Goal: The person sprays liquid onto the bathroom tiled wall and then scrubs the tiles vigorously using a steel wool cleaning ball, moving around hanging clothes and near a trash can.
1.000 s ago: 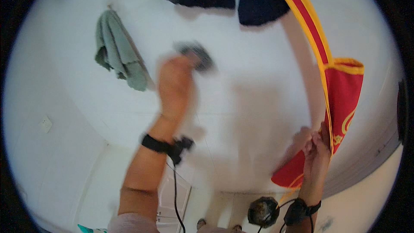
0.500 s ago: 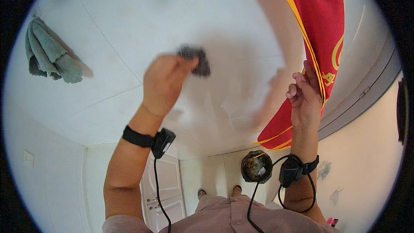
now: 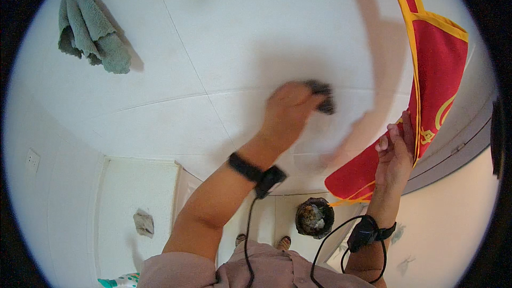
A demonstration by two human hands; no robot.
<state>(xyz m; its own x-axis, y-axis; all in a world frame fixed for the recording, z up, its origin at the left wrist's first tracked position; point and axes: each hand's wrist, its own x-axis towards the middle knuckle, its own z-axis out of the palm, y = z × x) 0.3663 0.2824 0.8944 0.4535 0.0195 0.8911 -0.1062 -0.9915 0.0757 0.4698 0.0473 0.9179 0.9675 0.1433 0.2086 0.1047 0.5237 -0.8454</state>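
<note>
My left hand (image 3: 288, 109) is closed on a dark grey, rough-looking scrubbing pad (image 3: 324, 97). The pad is against or just off the white tiled wall (image 3: 224, 42); motion blur hides whether it touches. To the right hangs a red apron (image 3: 438, 58) with yellow edging and yellow print. My right hand (image 3: 396, 149) is at the apron's edge, palm toward me and fingers partly bent. Its thumb side is hidden by the cloth, which it appears to hold aside to the right.
A grey-green towel (image 3: 93, 26) hangs at the upper left. Low down stands a bin (image 3: 300, 229) lined with a black bag, with waste inside. A small rag (image 3: 143, 223) lies on a white surface at the lower left. Cables trail from black devices on both wrists.
My left hand has moved right along the wall with the pad, nearer the apron. The view has shifted left, bringing the rag into sight. My right hand stays at the apron.
</note>
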